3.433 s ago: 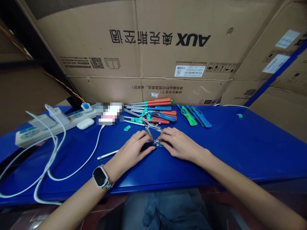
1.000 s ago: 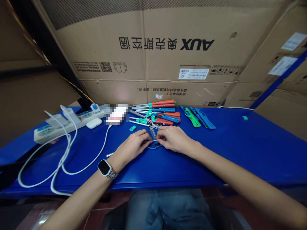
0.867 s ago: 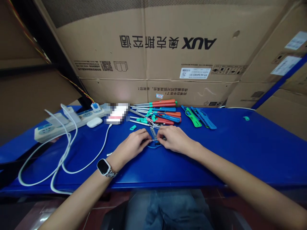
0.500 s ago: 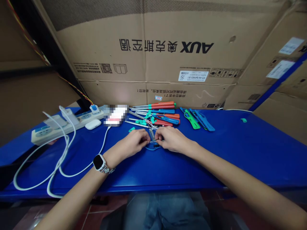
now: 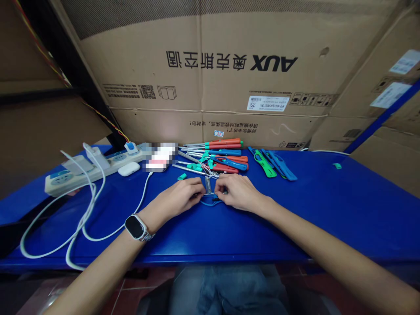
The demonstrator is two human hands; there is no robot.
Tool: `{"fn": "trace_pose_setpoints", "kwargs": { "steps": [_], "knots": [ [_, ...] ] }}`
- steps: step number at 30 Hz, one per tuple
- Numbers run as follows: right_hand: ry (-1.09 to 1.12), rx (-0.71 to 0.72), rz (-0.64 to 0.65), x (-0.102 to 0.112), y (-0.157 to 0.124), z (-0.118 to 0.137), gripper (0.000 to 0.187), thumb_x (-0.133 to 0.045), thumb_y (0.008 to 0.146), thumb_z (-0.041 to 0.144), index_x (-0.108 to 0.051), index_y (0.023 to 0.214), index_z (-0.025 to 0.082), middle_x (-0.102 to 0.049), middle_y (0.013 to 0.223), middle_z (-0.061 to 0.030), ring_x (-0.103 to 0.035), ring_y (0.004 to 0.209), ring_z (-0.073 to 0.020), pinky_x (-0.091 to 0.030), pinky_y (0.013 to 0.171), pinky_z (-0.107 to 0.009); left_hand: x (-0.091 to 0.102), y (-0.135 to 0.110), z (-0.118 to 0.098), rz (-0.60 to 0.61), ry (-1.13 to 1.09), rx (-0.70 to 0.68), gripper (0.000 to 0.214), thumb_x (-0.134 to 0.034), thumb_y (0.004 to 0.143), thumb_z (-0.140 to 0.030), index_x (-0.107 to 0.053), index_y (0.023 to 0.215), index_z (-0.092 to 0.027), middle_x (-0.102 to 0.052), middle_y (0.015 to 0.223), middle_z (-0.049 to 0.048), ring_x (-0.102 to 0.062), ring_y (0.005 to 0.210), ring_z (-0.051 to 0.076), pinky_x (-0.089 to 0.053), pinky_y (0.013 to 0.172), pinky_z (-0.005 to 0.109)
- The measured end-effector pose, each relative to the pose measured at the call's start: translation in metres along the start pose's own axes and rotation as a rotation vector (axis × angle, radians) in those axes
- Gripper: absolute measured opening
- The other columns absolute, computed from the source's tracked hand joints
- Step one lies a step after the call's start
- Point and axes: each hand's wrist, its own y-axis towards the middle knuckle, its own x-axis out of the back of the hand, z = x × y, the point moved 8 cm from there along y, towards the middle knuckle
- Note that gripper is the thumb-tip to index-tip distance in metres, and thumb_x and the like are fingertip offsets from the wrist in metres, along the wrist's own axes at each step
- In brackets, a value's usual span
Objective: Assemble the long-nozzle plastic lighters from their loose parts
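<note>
Centrally, two bare hands meet over a blue table (image 5: 328, 210). The left hand (image 5: 183, 192) is curled, thumb drawn in toward the bent fingers; the right hand (image 5: 238, 190) faces it, fingers likewise bent inward. A thin pale strand (image 5: 210, 194) spans the gap between the fingertips; how firmly either hand grips it cannot be told. Just below it, on the table, lies a blue looped part (image 5: 206, 204), and just above, a narrow clear tube (image 5: 208, 185).

Behind the hands is a pile of lighters (image 5: 226, 152) with red, orange and blue handles, thin wires (image 5: 207, 169) crossing its near side. Farther right lie green and blue shells (image 5: 269, 169). One green cap (image 5: 182, 176) rests near the left hand, another well to the right.

At left are a power strip (image 5: 56, 188), white cables and a white case (image 5: 129, 169). A watch (image 5: 134, 226) encircles the left wrist.

At the back, a cardboard box (image 5: 183, 26) shows upside-down print: "AUX" (image 5: 274, 63), followed by 奥克斯空调. Smaller lines include 师傅您辛苦了! and 谢谢您! A white label (image 5: 267, 103) carries "25"; its fine print is too small to read reliably, as is the small sticker (image 5: 218, 133) below.
</note>
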Motion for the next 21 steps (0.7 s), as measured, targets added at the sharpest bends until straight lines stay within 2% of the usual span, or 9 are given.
{"fn": "trace_pose_setpoints", "kwargs": {
  "steps": [4, 7, 14, 21],
  "knots": [
    [0.077, -0.054, -0.013, -0.0032, 0.0007, -0.0062, 0.007, -0.062, 0.082, 0.021, -0.069, 0.081, 0.023, -0.070, 0.088, 0.0019, -0.062, 0.074, -0.0130, -0.029, 0.057, -0.024, -0.0017, -0.0053, -0.0006, -0.007, 0.008, -0.020, 0.022, -0.043, 0.098, -0.020, -0.065, 0.097, -0.020, -0.062, 0.099, 0.0060, -0.061, 0.082, 0.016, -0.048, 0.076, 0.029],
    [0.100, -0.055, -0.015, -0.0047, 0.0013, -0.0079, 0.007, -0.062, 0.081, 0.021, -0.069, 0.080, 0.023, -0.070, 0.086, 0.0021, -0.061, 0.073, -0.0128, -0.029, 0.057, -0.024, -0.0019, -0.0057, 0.0038, -0.030, -0.083, 0.008, 0.019, -0.045, 0.098, -0.021, -0.064, 0.098, -0.020, -0.063, 0.099, 0.0055, -0.062, 0.085, 0.016, -0.048, 0.079, 0.029],
    [0.098, -0.033, -0.022, -0.0023, -0.0009, -0.0062, 0.008, -0.062, 0.082, 0.019, -0.069, 0.082, 0.022, -0.070, 0.088, 0.0016, -0.061, 0.076, -0.0135, -0.029, 0.059, -0.024, -0.0038, -0.0022, 0.0075, -0.089, -0.185, 0.087, 0.015, -0.051, 0.096, -0.027, -0.064, 0.098, -0.020, -0.062, 0.094, 0.0036, -0.059, 0.078, 0.015, -0.047, 0.074, 0.027],
    [-0.018, 0.092, -0.059, -0.0007, -0.0035, 0.0018, 0.013, -0.058, 0.092, 0.028, -0.068, 0.087, 0.021, -0.070, 0.095, -0.0006, -0.062, 0.080, -0.0148, -0.024, 0.057, -0.025, -0.0041, 0.0023, 0.0023, -0.091, -0.145, 0.114, 0.015, -0.051, 0.094, -0.022, -0.064, 0.092, -0.018, -0.061, 0.091, 0.0039, -0.059, 0.079, 0.016, -0.046, 0.075, 0.027]
  ]
}}
